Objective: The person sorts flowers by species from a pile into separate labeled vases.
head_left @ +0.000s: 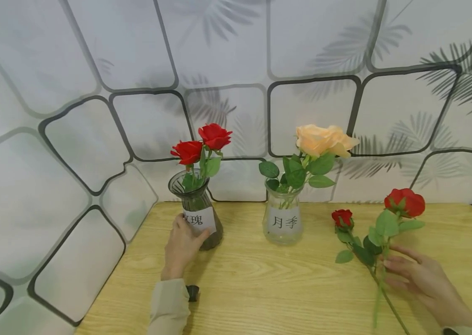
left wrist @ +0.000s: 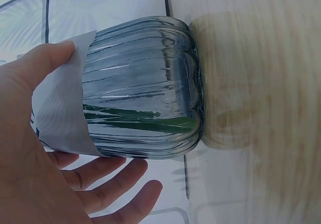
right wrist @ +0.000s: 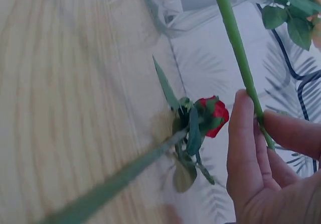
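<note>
My left hand (head_left: 182,244) holds a grey ribbed glass vase (head_left: 215,232) around its white paper label, thumb in front. Two red roses (head_left: 202,143) stand in it, and green stems show through the glass in the left wrist view. On the right, my right hand (head_left: 422,281) pinches the green stem (right wrist: 235,48) of a red rose (head_left: 407,203) between thumb and fingertips, bloom upward. A smaller red rose (head_left: 342,217) with a darker stem lies on the table just left of that hand, partly overlapped by the held rose in the head view.
A clear glass vase (head_left: 282,232) with a white label holds peach roses (head_left: 323,139) at the middle back of the wooden table (head_left: 261,288). Behind it, a patterned wall (head_left: 227,56) borders the table at the back and left.
</note>
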The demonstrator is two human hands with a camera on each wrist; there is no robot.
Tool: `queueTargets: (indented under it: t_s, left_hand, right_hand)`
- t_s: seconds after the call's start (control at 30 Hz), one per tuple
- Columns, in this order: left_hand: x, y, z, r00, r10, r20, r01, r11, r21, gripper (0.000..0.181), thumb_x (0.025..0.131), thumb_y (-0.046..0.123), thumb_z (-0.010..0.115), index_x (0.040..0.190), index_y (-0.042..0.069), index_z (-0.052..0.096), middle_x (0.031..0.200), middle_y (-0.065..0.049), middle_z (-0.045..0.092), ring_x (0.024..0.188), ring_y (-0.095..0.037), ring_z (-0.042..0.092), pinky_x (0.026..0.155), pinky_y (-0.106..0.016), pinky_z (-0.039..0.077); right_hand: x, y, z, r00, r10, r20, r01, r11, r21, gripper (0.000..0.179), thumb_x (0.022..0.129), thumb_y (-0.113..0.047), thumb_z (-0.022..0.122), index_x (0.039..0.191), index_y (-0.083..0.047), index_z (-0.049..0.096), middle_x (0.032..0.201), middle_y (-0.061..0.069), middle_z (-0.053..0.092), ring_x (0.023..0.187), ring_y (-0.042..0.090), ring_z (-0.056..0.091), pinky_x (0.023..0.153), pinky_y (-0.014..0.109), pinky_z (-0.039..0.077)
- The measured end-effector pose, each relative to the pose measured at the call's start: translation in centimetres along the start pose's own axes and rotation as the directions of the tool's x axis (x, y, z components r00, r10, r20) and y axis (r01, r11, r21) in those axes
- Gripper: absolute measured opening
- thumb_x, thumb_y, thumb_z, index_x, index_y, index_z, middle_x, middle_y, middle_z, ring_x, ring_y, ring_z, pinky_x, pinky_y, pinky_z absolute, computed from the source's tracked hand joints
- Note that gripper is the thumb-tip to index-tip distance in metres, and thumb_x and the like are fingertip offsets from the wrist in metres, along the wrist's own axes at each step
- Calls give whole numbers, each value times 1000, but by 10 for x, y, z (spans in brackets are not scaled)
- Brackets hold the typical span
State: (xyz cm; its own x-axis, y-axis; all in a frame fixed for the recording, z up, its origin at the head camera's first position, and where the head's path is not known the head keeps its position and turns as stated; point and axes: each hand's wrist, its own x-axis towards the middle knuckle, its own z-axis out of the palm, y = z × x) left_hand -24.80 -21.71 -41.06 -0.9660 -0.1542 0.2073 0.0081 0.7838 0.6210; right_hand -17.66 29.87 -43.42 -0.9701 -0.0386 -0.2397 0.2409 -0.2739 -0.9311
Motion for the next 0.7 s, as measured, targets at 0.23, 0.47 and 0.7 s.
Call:
queueTargets:
  t_s: [0.23,0.47,0.7]
  left_hand:
    - [0,0,0,1000,4,-9,-4,1000,7,93,91,49,72,146,-11,27,128,-30,49,111,-44,57,85,-59,51]
    - [-1,2,-1,1000,4,-20,-4,1000,-2,89,91,46,73,145,-10,29,125,-29,50,109,-43,58,85,-58,51]
    - [0,2,-1,1000,-1,-17,1,1000,-11,89,90,44,74,145,-9,29,126,-29,50,110,-42,58,87,-58,51]
  right_hand:
    - [-4,-3,17,999,-22,-43,27,993,115,48,98,10,57,92,-34,75,93,2,68,84,14,71,76,35,60]
    - [1,1,29,993,-61,-101,84,965,247,42,94,15,61,92,-26,73,89,3,62,79,15,69,75,39,61]
    - [-1,0,48,982,-132,-134,168,935,312,38,95,17,58,108,-18,59,86,4,65,79,16,70,74,38,61]
